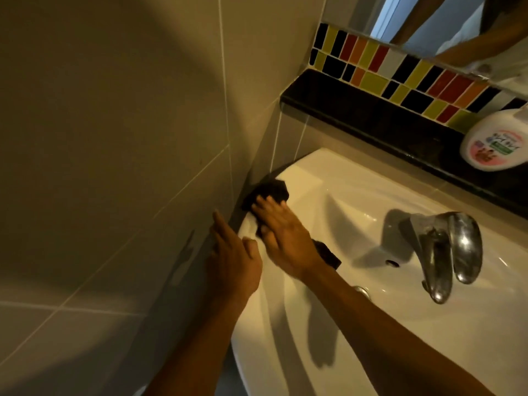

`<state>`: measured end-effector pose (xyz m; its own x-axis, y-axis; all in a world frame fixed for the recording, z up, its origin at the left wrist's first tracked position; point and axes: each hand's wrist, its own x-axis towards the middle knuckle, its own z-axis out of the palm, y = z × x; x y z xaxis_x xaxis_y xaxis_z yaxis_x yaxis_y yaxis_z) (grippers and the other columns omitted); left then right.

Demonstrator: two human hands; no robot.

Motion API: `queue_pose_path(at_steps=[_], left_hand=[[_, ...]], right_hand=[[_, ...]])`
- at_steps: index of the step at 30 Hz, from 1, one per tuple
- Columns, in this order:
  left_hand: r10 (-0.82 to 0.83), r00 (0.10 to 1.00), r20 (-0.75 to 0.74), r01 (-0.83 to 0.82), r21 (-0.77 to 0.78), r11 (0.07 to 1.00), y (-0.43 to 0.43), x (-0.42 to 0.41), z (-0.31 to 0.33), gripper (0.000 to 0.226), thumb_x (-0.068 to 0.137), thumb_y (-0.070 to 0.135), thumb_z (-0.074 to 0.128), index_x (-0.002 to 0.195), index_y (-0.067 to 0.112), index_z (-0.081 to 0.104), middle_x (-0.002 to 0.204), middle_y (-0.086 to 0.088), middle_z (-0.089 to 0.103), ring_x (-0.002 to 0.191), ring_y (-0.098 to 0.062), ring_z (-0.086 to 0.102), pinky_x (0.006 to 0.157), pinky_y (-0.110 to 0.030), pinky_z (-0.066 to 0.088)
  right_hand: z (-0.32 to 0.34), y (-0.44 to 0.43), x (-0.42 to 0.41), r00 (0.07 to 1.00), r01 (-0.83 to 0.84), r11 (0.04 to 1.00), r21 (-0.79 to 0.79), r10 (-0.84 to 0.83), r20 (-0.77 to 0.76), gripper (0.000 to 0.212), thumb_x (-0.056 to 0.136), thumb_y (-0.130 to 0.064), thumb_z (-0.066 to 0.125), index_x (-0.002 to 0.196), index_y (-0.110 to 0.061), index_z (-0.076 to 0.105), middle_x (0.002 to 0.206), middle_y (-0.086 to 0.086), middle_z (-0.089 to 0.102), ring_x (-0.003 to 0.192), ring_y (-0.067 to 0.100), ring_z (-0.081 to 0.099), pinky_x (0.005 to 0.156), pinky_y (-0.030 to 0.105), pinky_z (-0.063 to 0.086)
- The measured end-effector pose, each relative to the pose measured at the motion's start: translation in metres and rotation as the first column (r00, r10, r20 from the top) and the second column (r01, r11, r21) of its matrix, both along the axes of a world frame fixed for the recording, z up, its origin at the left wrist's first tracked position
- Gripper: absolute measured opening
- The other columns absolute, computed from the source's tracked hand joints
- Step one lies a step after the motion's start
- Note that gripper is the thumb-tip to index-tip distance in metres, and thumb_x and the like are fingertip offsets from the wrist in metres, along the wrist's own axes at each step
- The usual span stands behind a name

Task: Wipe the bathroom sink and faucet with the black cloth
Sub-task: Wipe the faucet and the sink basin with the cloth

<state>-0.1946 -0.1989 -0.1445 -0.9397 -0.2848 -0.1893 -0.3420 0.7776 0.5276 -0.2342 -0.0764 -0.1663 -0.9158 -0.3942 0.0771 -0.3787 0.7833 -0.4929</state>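
Observation:
A white bathroom sink (337, 195) fills the lower right, with a chrome faucet (445, 252) on its rim. The black cloth (274, 190) lies on the sink's left rim by the wall. My right hand (285, 241) presses flat on the cloth, fingers spread, covering its middle; a black corner (328, 254) shows near my wrist. My left hand (231, 252) rests on the sink's left edge beside the cloth, fingers straight, holding nothing.
Beige tiled walls close in on the left. A black shelf (371, 121) runs behind the sink with a white soap bottle (494, 144) on it. Above it are coloured mosaic tiles (400, 72) and a mirror (457, 21). A drain (361, 290) shows in the basin.

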Motion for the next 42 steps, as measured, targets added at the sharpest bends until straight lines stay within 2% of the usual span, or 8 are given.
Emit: queue_pose_path(at_steps=[4,9,13,21,29,31,35,42], left_hand=[[-0.043,0.993,0.106,0.048,-0.049,0.998,-0.002,0.022,-0.007,0.06,0.098,0.037,0.029,0.149,0.008,0.014,0.14,-0.018,0.046,0.107,-0.033,0.059,0.081,-0.035,0.047],[-0.066,0.989,0.135,0.08,-0.102,0.992,-0.005,0.015,-0.015,0.049,0.098,0.041,0.022,0.128,0.009,0.046,0.116,-0.014,0.062,0.098,-0.028,0.062,0.079,-0.038,0.051],[-0.021,0.994,0.105,0.024,-0.028,0.999,-0.006,0.014,-0.01,0.046,0.099,0.036,0.024,0.129,0.011,0.048,0.121,-0.015,0.06,0.105,-0.03,0.059,0.086,-0.039,0.047],[0.011,0.997,0.075,-0.014,0.033,0.999,-0.007,0.015,-0.007,0.046,0.099,0.03,0.025,0.136,0.01,0.045,0.14,-0.012,0.049,0.124,-0.028,0.047,0.103,-0.04,0.034],[-0.215,0.977,-0.008,0.211,-0.166,0.963,-0.004,0.013,-0.019,0.063,0.097,0.043,0.029,0.15,0.017,0.008,0.152,-0.01,0.033,0.135,-0.029,0.036,0.108,-0.044,0.032],[-0.229,0.974,0.002,0.224,-0.203,0.953,-0.001,0.011,-0.016,0.062,0.097,0.041,0.028,0.15,0.015,0.008,0.15,-0.012,0.035,0.134,-0.03,0.037,0.107,-0.046,0.032],[-0.345,0.938,-0.022,0.325,-0.279,0.904,0.002,0.006,-0.014,0.063,0.097,0.039,0.03,0.15,0.013,0.007,0.156,-0.014,0.023,0.141,-0.032,0.026,0.111,-0.047,0.028],[-0.525,0.848,-0.075,0.472,-0.341,0.813,-0.003,-0.002,-0.028,0.066,0.096,0.038,0.036,0.15,0.013,0.007,0.159,-0.011,0.008,0.147,-0.03,0.006,0.117,-0.048,0.021]], right_hand=[[0.002,0.03,0.008,0.977,-0.214,0.974,0.074,0.213,0.018,0.05,0.101,-0.035,0.025,0.149,-0.022,0.023,0.158,-0.002,0.02,0.147,0.012,0.009,0.12,0.031,0.003],[0.009,0.048,-0.087,0.954,0.3,0.953,0.044,-0.298,-0.039,0.049,0.097,-0.022,0.041,0.146,-0.02,0.034,0.156,0.005,0.029,0.145,0.021,0.019,0.12,0.04,0.015],[0.005,0.02,-0.101,0.894,0.445,0.894,-0.052,-0.447,-0.038,0.044,0.097,-0.022,0.04,0.14,-0.016,0.042,0.151,0.008,0.038,0.143,0.024,0.025,0.117,0.035,0.014],[0.001,0.007,-0.022,0.983,-0.171,0.983,0.064,0.174,-0.053,0.053,0.098,-0.039,0.025,0.146,-0.017,0.034,0.154,0.003,0.034,0.145,0.016,0.021,0.119,0.029,0.007],[0.006,0.032,-0.087,0.847,0.529,0.848,-0.039,-0.53,-0.042,0.046,0.1,-0.029,0.037,0.145,-0.017,0.036,0.151,0.008,0.038,0.141,0.021,0.031,0.119,0.041,0.019],[-0.003,-0.005,-0.04,0.899,0.421,0.889,-0.179,-0.435,-0.048,0.044,0.1,-0.033,0.035,0.14,-0.018,0.043,0.142,0.007,0.05,0.132,0.019,0.044,0.115,0.041,0.03],[0.002,0.016,-0.028,0.988,-0.011,0.992,0.129,0.03,-0.151,0.051,0.097,-0.037,0.03,0.143,-0.017,0.039,0.15,0.005,0.041,0.142,0.019,0.03,0.119,0.032,0.014],[0.015,0.127,-0.064,0.777,0.628,0.762,0.161,-0.6,-0.192,0.048,0.101,-0.029,0.033,0.147,-0.017,0.029,0.154,0.007,0.034,0.143,0.023,0.025,0.12,0.041,0.013]])
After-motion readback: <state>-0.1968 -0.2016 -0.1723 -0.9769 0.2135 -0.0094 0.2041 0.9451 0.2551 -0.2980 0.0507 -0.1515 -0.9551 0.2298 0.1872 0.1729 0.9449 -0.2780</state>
